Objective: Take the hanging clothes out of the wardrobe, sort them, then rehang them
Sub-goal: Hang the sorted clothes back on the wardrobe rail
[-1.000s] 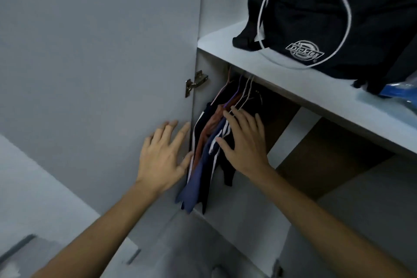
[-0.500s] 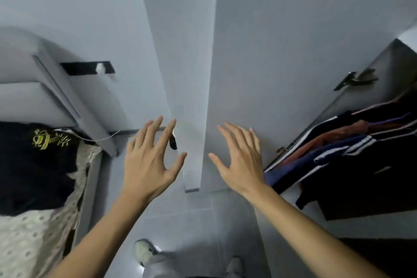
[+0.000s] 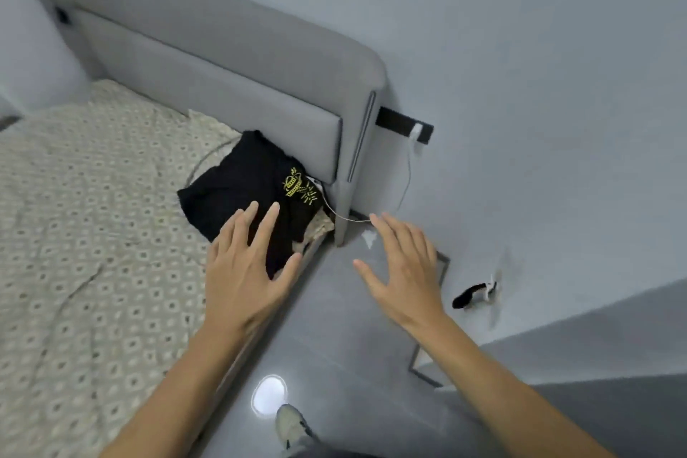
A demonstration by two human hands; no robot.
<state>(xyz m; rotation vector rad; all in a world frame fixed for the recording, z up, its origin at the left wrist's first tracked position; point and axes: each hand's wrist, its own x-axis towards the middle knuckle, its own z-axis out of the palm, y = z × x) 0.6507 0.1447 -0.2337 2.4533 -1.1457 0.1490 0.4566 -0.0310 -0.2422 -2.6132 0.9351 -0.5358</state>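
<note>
Reaching forward with fingers spread, the left hand (image 3: 245, 271) hovers over the corner of the bed (image 3: 93, 234), its grip wide open and holding nothing; its fingertips overlap the near edge of a black garment (image 3: 245, 178) in the view, though whether they touch the cloth cannot be told. The garment lies bunched on the patterned sheet, close against the grey headboard (image 3: 223, 59), with a yellow emblem (image 3: 299, 190) showing on its right side. The right hand (image 3: 405, 271) is likewise spread flat and empty, held above the grey floor (image 3: 353, 364) beside the bed frame. A thin white cable (image 3: 407, 175) runs down from a black wall fitting (image 3: 401, 123) toward the garment. A shoe (image 3: 292, 428) shows at the bottom edge.
</note>
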